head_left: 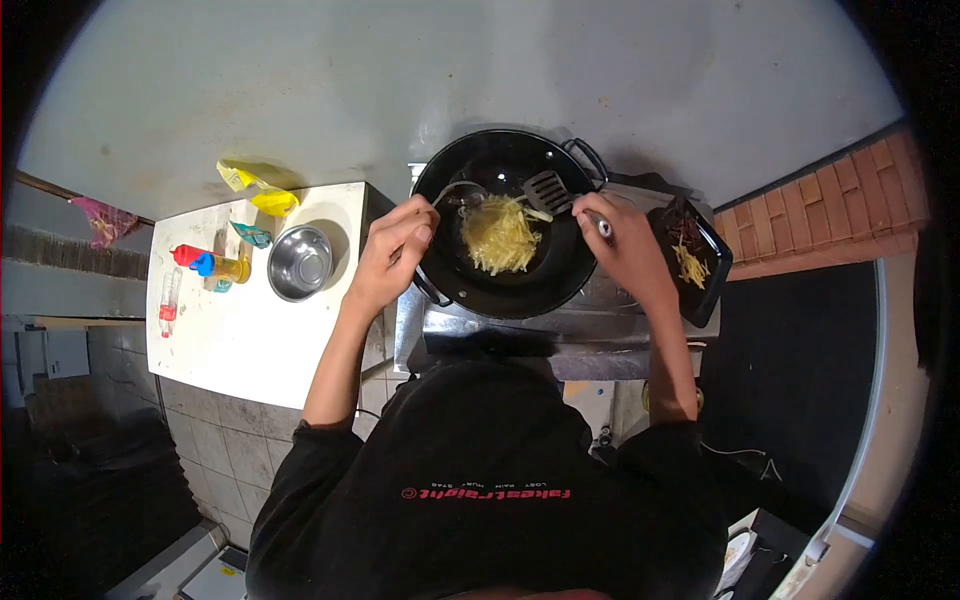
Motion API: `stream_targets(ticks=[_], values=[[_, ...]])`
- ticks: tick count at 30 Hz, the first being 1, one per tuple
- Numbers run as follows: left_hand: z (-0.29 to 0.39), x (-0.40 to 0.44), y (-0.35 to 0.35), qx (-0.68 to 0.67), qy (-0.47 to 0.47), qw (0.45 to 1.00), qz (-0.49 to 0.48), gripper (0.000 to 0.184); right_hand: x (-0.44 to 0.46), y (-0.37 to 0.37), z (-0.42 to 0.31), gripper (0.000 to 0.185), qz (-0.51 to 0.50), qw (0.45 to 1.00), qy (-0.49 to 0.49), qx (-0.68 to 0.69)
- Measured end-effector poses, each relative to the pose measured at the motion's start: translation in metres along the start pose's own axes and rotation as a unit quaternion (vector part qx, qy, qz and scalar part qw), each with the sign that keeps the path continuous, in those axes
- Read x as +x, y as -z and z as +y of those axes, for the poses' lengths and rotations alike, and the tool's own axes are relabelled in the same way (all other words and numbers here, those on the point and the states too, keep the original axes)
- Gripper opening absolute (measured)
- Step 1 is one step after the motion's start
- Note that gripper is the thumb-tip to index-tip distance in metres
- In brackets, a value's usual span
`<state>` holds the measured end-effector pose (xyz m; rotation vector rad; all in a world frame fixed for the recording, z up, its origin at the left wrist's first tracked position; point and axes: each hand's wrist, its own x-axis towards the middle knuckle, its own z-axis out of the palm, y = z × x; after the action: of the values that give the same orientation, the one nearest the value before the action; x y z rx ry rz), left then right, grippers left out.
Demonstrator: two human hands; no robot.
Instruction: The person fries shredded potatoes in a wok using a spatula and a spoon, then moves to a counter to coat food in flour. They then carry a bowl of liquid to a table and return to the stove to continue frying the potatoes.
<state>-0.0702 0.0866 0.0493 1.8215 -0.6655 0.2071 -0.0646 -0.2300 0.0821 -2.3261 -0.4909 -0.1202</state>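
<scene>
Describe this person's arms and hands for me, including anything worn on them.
The left hand and right hand are bare: no gloves, and no rings or watch that can be made out. Black sleeves end around the elbows, leaving the forearms uncovered. They belong to a black shirt with pinkish-red lettering and a smaller pale line of text.

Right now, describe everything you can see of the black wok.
The wok is round, deep and black, metal by its look, with rivets and loop handles at its upper right and lower left. It sits open side up on the steel stove. Pale yellow strips lie in what looks like oil near its middle. A slotted spatula in the right hand and a ladle in the left hand reach inside; whether either hand touches the rim is unclear.
</scene>
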Motion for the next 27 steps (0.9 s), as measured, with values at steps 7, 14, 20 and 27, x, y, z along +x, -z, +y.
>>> stream_targets(ticks=[7,14,20,27], values=[[0.006,0.001,-0.001,-0.009,0.012,1.0,-0.004,0.02,-0.027,-0.012,-0.003,0.009,0.044,0.998,-0.012,-0.033],[0.01,0.001,-0.001,-0.004,-0.008,1.0,-0.004,0.021,-0.025,-0.014,-0.005,0.012,0.149,0.989,-0.014,0.014],[0.007,-0.006,0.001,-0.005,-0.021,1.0,0.006,0.024,-0.032,-0.041,0.018,0.013,0.181,0.983,-0.014,0.026],[0.009,-0.01,0.003,-0.002,-0.015,1.0,0.015,0.028,-0.047,-0.037,0.0,0.012,0.104,0.994,-0.038,0.024]])
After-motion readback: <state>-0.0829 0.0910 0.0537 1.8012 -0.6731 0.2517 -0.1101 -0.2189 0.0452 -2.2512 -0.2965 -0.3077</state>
